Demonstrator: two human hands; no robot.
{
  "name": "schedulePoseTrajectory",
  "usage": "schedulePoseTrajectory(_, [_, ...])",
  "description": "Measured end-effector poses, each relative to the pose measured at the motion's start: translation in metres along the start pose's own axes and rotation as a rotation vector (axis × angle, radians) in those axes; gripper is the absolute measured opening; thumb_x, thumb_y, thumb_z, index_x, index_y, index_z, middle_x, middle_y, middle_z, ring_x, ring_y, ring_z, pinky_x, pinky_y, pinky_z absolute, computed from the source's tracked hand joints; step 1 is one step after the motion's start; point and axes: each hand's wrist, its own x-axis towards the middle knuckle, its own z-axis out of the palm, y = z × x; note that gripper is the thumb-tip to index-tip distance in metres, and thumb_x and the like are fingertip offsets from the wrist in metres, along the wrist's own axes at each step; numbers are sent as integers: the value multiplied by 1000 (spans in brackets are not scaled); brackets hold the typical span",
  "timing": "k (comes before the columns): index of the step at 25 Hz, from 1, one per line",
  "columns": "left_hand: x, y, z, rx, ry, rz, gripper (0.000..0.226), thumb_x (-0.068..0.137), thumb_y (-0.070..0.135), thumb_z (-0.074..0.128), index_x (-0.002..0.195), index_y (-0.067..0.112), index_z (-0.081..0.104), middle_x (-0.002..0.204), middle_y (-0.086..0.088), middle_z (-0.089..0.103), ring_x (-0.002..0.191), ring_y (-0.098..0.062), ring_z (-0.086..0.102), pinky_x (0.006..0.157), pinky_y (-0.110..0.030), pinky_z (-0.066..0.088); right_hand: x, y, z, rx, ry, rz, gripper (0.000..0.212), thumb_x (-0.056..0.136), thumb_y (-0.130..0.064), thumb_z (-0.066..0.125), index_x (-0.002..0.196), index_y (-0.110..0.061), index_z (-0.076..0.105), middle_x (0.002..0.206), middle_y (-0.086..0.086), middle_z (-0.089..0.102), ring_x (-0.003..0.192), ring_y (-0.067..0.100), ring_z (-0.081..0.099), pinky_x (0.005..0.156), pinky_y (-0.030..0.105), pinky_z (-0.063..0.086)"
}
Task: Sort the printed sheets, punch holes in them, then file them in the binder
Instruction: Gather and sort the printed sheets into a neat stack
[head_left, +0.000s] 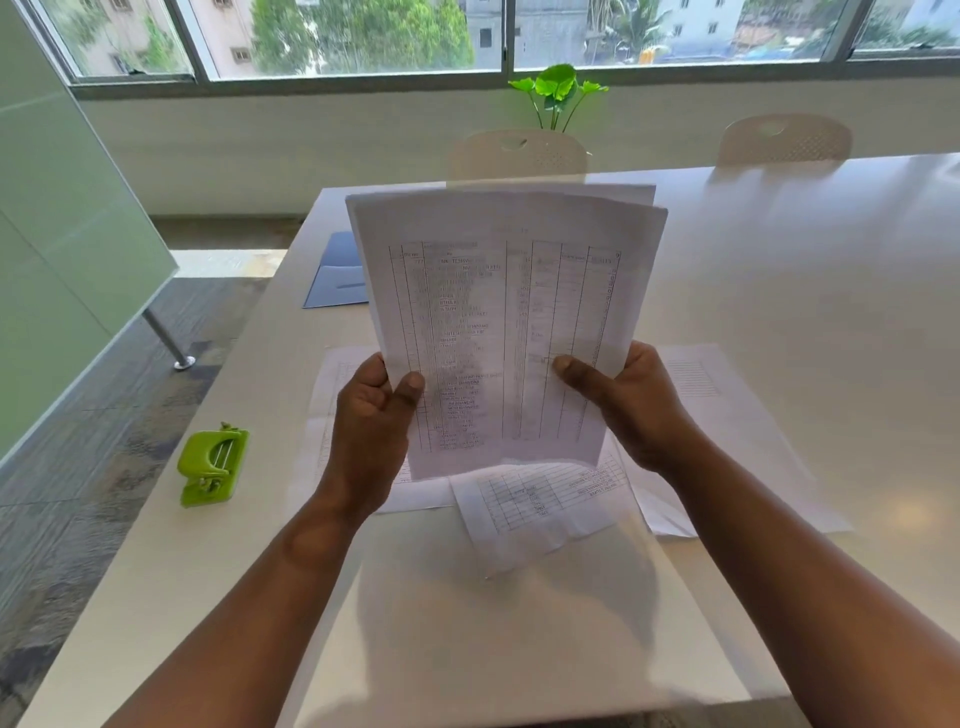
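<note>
A green hole punch sits near the table's left edge, a blue binder farther back, partly hidden by the raised sheets. The left hand and right hand pinch this stack of perhaps several printed tables upright above loose pages. Bare tabletop spreads right.
</note>
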Motion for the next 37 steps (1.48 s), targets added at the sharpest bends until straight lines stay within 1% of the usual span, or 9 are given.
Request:
schedulePoseTrajectory(3, [-9, -15, -3, -10, -81, -42, 28, 106, 9, 48, 128, 17, 64, 124, 3, 73, 115, -19, 68, 93, -37, 60, -7, 13, 1, -13, -1, 94, 18, 92, -9, 71, 108, -17, 73, 106, 2, 79, 99, 21, 75, 89, 44, 61])
schedulePoseTrajectory(7, [-5, -19, -5, 4, -108, -22, 31, 107, 9, 48, 136, 8, 58, 127, -1, 71, 116, -19, 67, 93, -34, 59, -6, 14, 2, 1, 5, 100, 20, 91, -7, 72, 105, -20, 73, 103, -1, 79, 97, 19, 76, 83, 37, 62])
schedulePoseTrajectory(11, [-8, -22, -3, -17, -158, -77, 30, 105, 10, 51, 134, 12, 60, 127, -3, 71, 119, -24, 67, 97, -39, 57, -8, 21, 3, -20, 25, 141, 18, 92, -9, 72, 106, -21, 74, 104, 2, 79, 99, 24, 75, 86, 40, 62])
schedulePoseTrajectory(14, [-7, -15, -3, 51, -130, -73, 26, 104, 11, 54, 123, 24, 66, 117, 10, 75, 109, -14, 70, 88, -29, 60, -4, 25, 1, -75, 66, 164, 24, 96, -22, 70, 118, -14, 72, 110, 4, 77, 103, 25, 73, 91, 47, 60])
schedulePoseTrajectory(20, [-6, -15, -6, -228, -263, -497, 39, 89, 14, 73, 127, 11, 65, 118, -12, 75, 113, -35, 70, 85, -46, 61, -10, 35, -15, -110, -29, 352, 29, 95, -25, 70, 111, -1, 71, 108, 15, 76, 100, 33, 73, 93, 56, 58])
schedulePoseTrajectory(24, [-6, -23, 6, -272, -286, -588, 34, 96, 6, 62, 130, 6, 64, 123, -15, 73, 114, -35, 70, 89, -48, 59, -13, 39, -20, -149, -132, 443, 23, 94, -23, 71, 104, -1, 73, 105, 15, 77, 100, 34, 74, 94, 51, 58])
schedulePoseTrajectory(29, [0, -40, 16, -66, -147, -632, 22, 98, -2, 59, 118, 3, 69, 112, -14, 77, 104, -32, 74, 85, -44, 59, -7, 35, -53, -625, 62, 395, 19, 93, -32, 71, 88, -14, 73, 79, 2, 76, 69, 18, 73, 68, 34, 60])
schedulePoseTrajectory(32, [1, -43, 18, 61, -142, -645, 21, 99, -1, 59, 116, 6, 69, 108, -12, 77, 100, -32, 74, 82, -44, 60, -8, 41, -92, -1121, 214, 352, 36, 85, -48, 70, 107, -18, 72, 103, 3, 75, 96, 25, 72, 83, 37, 56])
schedulePoseTrajectory(37, [3, -47, 21, 165, -147, -669, 22, 100, 2, 59, 121, 7, 66, 110, -12, 75, 100, -32, 72, 90, -48, 59, -12, 44, -133, -1411, 267, 606, 81, 79, -74, 63, 132, -13, 56, 137, 14, 51, 124, 38, 51, 92, 47, 49])
